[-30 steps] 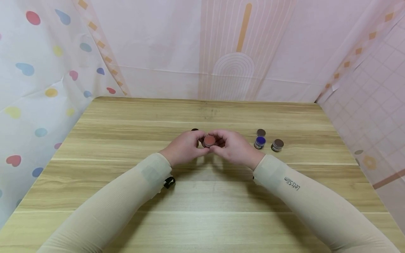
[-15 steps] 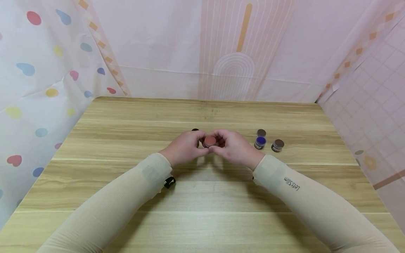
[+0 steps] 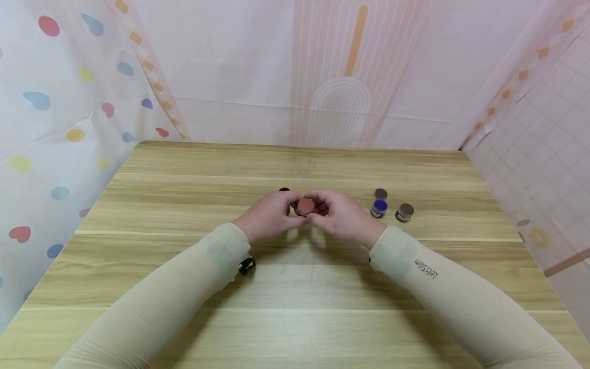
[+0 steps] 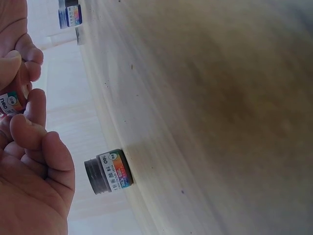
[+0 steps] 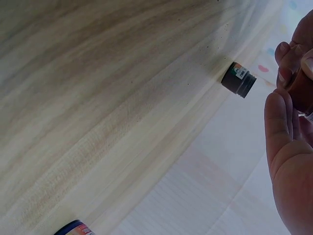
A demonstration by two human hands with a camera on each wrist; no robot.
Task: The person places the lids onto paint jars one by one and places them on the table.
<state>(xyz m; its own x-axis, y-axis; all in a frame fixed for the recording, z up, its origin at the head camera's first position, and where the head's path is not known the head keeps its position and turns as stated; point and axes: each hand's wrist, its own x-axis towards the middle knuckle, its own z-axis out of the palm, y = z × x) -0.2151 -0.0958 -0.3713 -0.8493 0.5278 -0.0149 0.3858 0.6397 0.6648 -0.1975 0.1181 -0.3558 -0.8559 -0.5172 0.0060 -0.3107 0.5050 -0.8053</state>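
A small paint jar (image 3: 306,206) with a reddish-brown top is held between both hands above the table. My left hand (image 3: 269,215) grips it from the left, with thumb and fingers round its side. From the right, my right hand (image 3: 338,215) pinches it the same way. The left wrist view shows part of the jar's coloured label (image 4: 11,103); fingers cover much of the jar. Behind my left hand stands a dark paint jar (image 4: 110,171), its narrower neck visible in both wrist views. It is mostly hidden in the head view.
Right of my right hand stand a blue-topped paint jar (image 3: 379,207) and a brown-topped jar (image 3: 404,211). A flat brown disc (image 3: 380,193) is just behind the blue one. The wooden table (image 3: 295,318) meets patterned curtains (image 3: 230,77) at its back and sides.
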